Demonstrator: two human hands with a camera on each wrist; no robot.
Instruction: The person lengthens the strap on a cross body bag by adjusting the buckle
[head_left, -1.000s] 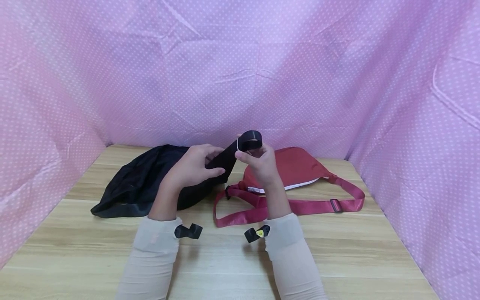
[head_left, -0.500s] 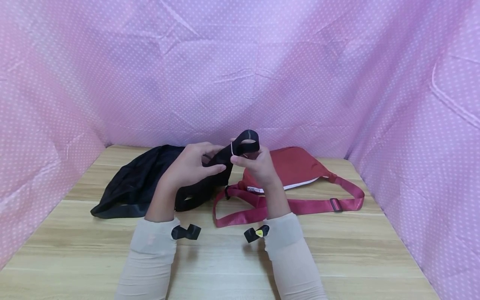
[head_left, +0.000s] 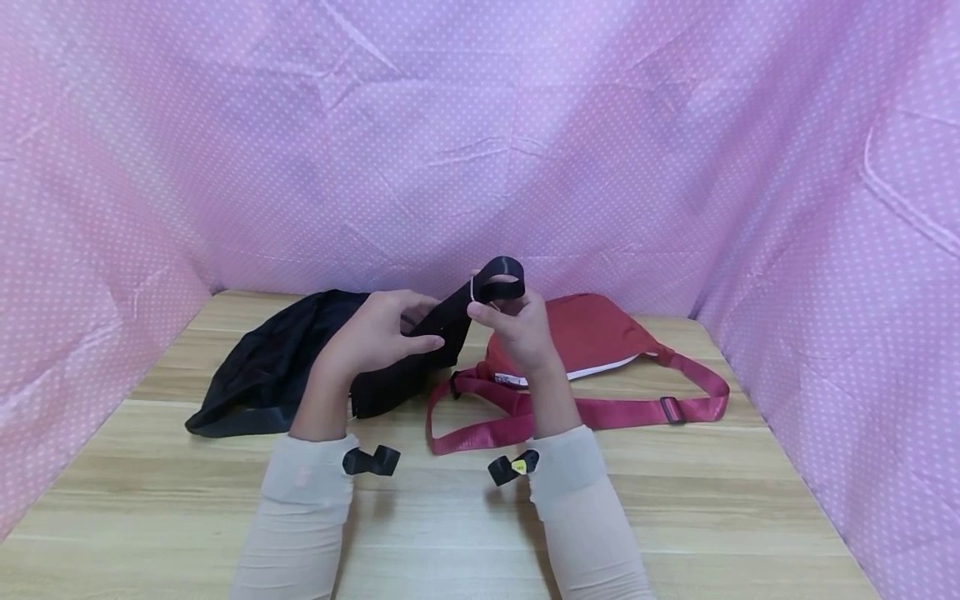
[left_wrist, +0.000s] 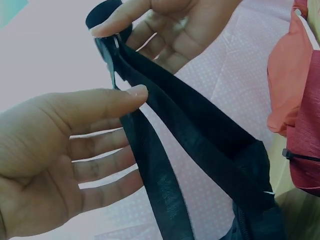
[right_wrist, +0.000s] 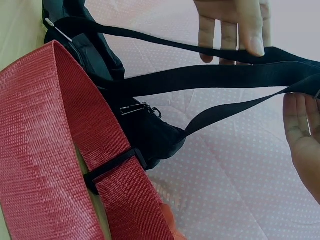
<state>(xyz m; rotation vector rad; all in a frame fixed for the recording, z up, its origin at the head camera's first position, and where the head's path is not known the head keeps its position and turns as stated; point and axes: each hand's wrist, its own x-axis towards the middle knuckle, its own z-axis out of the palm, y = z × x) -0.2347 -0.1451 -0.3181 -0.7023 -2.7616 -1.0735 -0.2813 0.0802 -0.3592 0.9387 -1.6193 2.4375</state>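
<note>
A black bag (head_left: 270,358) lies on the left of the table, its black strap (head_left: 452,315) raised toward the middle. My right hand (head_left: 527,332) pinches the strap between thumb and fingers beside a thin, light-coloured ring or slider (head_left: 473,288); past it the strap's end stands out as a loop. Lower along the strap is my left hand (head_left: 375,333). In the left wrist view its thumb lies on the strap and its fingers (left_wrist: 107,150) are behind. Zip pulls (right_wrist: 135,107) on the black bag show in the right wrist view.
To the right lies a red bag (head_left: 592,333) with a white-edged zip. Its pinkish-red strap (head_left: 480,435), with a dark slider (head_left: 672,410), loops over the wooden table (head_left: 435,533) near my right forearm. Pink dotted cloth (head_left: 450,167) surrounds the back and sides.
The strap loop and its ring dipped slightly left, then came back up right. My left hand shifted a little left. The red bag stayed still.
</note>
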